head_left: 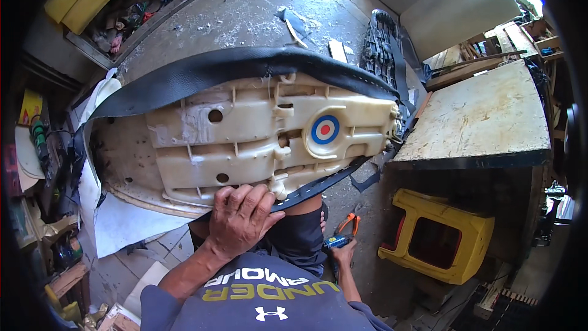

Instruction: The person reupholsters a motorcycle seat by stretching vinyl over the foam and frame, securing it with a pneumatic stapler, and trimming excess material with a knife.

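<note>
An upturned motorcycle seat lies across my lap, its cream plastic base (245,129) facing up, with ribs, holes and a round red, white and blue sticker (325,129). Black leather-like cover material (208,72) wraps its far edge and hangs loose there; a black strip with pale stitch-like marks follows the near edge. My left hand (236,217) is closed over the near rim, knuckles up, gripping the seat's edge. Low on the right, my right hand (345,252) is closed on a blue hand tool (335,242), its exact kind unclear. Orange-handled pliers (349,224) are right beside it.
White sheet material (125,224) hangs below the seat's left end. Black scraps (365,179) and a ridged black piece (381,43) lie on the grey floor (226,21). To the right stand a worn pale-topped bench (484,113) and a yellow frame-like casing (471,227). Clutter lines the left side.
</note>
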Motion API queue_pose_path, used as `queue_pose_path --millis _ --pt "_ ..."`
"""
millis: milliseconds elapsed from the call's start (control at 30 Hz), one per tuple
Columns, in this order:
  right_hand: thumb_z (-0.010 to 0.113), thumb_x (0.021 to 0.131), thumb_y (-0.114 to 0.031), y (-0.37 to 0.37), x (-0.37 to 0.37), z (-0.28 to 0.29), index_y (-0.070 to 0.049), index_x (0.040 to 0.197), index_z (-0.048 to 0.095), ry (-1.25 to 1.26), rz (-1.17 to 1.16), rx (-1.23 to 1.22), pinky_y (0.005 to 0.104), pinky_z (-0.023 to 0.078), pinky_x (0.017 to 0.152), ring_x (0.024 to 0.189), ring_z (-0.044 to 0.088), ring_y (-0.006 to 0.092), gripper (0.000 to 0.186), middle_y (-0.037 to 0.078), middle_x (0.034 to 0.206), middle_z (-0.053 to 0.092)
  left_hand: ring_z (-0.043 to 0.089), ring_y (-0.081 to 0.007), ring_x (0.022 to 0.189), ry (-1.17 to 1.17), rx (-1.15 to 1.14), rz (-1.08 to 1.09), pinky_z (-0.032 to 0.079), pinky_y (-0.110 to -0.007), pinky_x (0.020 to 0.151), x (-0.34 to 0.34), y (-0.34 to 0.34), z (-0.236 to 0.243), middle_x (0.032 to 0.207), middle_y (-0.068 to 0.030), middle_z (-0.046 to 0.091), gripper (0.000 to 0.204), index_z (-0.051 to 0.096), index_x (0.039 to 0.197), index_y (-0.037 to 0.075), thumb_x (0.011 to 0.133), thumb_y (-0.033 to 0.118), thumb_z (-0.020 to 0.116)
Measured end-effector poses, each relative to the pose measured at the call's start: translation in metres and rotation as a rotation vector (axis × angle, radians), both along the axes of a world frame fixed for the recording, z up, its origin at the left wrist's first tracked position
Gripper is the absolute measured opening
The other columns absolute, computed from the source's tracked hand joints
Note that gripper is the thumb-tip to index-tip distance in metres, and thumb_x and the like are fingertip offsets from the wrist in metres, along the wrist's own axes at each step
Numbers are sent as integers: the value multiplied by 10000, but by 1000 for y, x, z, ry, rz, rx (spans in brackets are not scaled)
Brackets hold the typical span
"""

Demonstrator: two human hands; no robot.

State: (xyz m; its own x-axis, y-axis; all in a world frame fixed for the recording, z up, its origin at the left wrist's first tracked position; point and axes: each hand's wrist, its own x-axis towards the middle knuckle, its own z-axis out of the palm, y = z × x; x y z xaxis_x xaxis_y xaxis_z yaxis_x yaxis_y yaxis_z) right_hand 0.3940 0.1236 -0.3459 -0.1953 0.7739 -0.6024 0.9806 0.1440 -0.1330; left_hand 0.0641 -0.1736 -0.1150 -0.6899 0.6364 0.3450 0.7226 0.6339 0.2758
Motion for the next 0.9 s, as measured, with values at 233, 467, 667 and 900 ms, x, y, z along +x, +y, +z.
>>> queue_pose_path --millis 233,467,667,900 --pt "770 781 -253 0 40 -22 -21 1469 399 -33 105 -2 507 522 999 1138 696 466 815 316 1227 692 572 -250 1121 13 -8 20 435 -468 960 10 1 -6 1239 -44 621 448 675 1163 120 863 420 822" --pt "676 869 -151 -29 -152 210 -18 897 712 650 -224 -156 315 474 553 577 588 111 140 -1 646 612 544 -225 1140 149 -42 13 408 -457 964 19 -5 -22 1245 -29 621 418 687 1126 134 862 429 824" --pt "668 851 -141 -54 -233 302 -12 1023 737 539 170 -239 314 498 628 665 597 92 226 14 751 661 532 -204 1180 150 -28 10 409 -436 978 15 -4 -24 1279 -16 625 360 683 1149 140 939 424 749" --pt "676 847 -218 -55 -255 302 34 1085 745 437 343 -225 403 562 757 775 733 206 353 177 801 738 526 -211 1164 203 -28 7 411 -437 973 21 -6 -27 1251 -11 626 369 696 1133 139 916 420 795"
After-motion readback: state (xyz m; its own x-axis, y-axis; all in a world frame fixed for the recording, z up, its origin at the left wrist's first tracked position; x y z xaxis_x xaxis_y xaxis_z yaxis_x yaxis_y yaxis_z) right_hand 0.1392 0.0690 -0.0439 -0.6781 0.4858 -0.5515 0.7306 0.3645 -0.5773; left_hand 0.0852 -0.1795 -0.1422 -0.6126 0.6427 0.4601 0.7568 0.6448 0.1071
